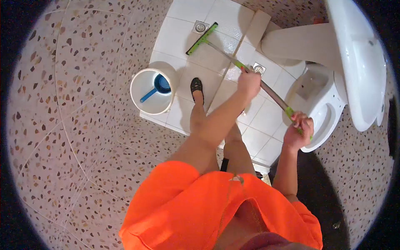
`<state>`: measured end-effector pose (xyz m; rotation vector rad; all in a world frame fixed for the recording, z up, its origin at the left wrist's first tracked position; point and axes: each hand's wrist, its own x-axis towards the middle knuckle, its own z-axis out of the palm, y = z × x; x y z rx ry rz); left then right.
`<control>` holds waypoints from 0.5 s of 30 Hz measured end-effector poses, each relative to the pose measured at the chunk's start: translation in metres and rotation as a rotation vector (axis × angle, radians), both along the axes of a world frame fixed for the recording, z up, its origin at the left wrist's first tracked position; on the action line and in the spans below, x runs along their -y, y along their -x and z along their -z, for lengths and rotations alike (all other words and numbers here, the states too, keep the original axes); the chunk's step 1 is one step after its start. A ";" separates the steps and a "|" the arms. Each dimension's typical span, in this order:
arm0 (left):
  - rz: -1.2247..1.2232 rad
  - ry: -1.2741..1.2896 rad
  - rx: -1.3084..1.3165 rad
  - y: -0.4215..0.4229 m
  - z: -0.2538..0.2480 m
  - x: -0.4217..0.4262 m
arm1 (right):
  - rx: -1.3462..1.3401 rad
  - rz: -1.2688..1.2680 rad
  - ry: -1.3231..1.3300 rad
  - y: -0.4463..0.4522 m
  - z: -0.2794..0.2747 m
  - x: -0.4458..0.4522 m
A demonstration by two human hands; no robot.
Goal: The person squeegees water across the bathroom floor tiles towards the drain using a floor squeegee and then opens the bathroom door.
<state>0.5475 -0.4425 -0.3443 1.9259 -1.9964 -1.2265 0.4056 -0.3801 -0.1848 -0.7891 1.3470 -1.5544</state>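
Observation:
A long-handled floor squeegee (273,95) slants across the view, its metal pole fitted with green grips. Its green-edged head (202,38) rests on the white tiled floor (187,14), close beside a square drain (201,27). My left hand (249,83) is wrapped round the middle of the pole, near a green joint. Further back, my right hand (298,130) grips the green end of the handle, in front of the toilet (325,118). Both hands are closed, and the fingers partly cover the pole.
A white bucket (136,98) holding a blue dipper (156,89) stands left of my sandalled foot (196,86). A second drain (258,68) lies beside the pole. On the right are a white sink (366,75) and its pedestal (300,41). Speckled walls (91,83) enclose the floor.

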 end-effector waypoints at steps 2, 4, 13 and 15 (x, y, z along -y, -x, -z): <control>-0.038 0.078 0.009 -0.017 -0.001 0.009 | 0.038 -0.061 0.027 -0.016 -0.001 0.013; -0.076 0.164 0.011 -0.032 -0.028 0.013 | -0.047 -0.198 0.062 -0.032 -0.024 0.036; -1.577 -0.791 -0.982 -0.230 0.101 -0.145 | -0.321 -0.399 0.190 -0.055 -0.102 0.072; -2.499 -0.822 -1.489 -0.280 0.159 -0.206 | -0.181 -0.484 0.203 -0.052 -0.118 0.084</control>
